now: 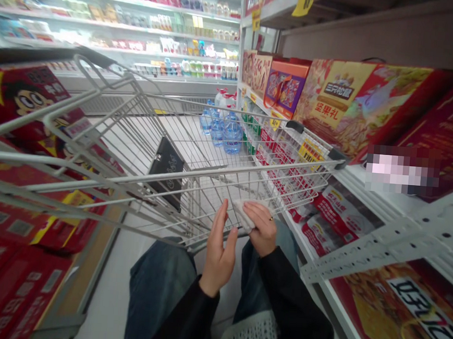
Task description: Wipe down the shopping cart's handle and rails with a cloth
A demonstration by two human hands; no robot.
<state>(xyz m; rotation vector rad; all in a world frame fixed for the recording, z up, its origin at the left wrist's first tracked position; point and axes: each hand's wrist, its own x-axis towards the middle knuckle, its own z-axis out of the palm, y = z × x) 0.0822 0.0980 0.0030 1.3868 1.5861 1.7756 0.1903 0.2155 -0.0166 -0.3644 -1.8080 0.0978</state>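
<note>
A tilted wire shopping cart (195,172) fills the middle of the view, its near end low against my knees. My right hand (261,227) is closed on a small white cloth or tissue (242,213) held against the cart's lower wire bars. My left hand (218,250) is right beside it, fingers straight and together, edge-on, touching the cart's bottom frame and the cloth's edge. Both sleeves are black. My jeans-clad knees (158,284) show below.
A black tag (166,178) hangs inside the cart. Shelves on the right carry red gift boxes (353,106). Red cartons (15,210) are stacked on the left. Water bottles (224,127) stand on the floor ahead, before a refrigerated shelf wall (143,27).
</note>
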